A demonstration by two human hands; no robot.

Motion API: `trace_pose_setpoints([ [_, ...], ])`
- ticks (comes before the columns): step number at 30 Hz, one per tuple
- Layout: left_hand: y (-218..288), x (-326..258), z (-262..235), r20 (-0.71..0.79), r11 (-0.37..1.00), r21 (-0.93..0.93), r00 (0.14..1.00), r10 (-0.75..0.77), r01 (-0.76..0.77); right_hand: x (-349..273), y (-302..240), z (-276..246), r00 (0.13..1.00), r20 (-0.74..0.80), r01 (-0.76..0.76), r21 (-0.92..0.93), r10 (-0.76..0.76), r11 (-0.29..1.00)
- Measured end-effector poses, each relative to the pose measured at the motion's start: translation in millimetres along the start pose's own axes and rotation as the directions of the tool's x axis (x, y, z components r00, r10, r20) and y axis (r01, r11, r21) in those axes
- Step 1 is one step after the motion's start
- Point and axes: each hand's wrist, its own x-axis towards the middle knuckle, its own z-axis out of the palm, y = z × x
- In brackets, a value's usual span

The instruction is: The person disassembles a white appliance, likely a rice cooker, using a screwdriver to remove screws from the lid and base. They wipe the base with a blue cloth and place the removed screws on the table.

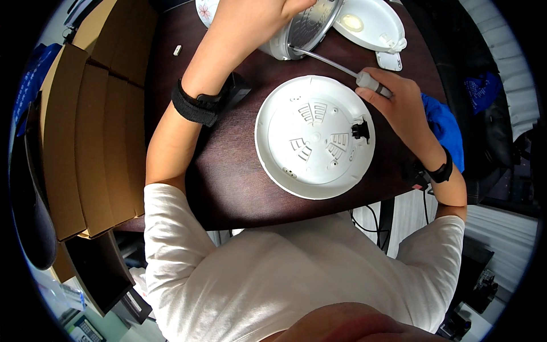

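Note:
At the top edge, a white round appliance body (279, 48), like a rice cooker's, lies tilted, its shiny metal inside (310, 28) facing right. My left hand (279, 10) reaches over it and grips its upper part; most of the fingers are cut off by the frame. In my right hand (393, 91) is a screwdriver (366, 81) with a grey handle. Its shaft slants left to the body's lower rim. Nearer to me lies a white round base plate (315, 137) with vent slots and a black socket piece at its right side.
Behind on the right rests a white oval lid (373, 25), a small white piece (389, 60) beside it. Blue cloth (444, 128) lies at the table's right edge. A small white object (178, 50) sits far left on the dark table (228, 188). Cardboard boxes (94, 142) stand left.

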Motion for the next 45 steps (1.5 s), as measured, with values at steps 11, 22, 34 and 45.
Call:
trace_pose_setpoints([
  [11,-2,1,8,-0.075,0.992,-0.124,0.997,-0.027,0.018,6,-9,19,0.789,0.519,-0.582,0.457,0.329,0.673],
  [22,-22,19,-42,0.113,0.99,-0.108,0.988,0.108,-0.095,10,-7,22,0.879,0.398,-0.419,0.388,0.261,0.821],
  [34,-22,28,-3,-0.016,0.973,-0.174,0.988,0.151,-0.152,-4,-11,19,0.936,0.256,-0.325,0.36,0.243,0.874],
  [45,-12,48,24,-0.071,0.994,-0.044,0.993,0.096,-0.1,-5,4,6,0.729,0.553,-0.673,0.467,0.404,0.574],
])
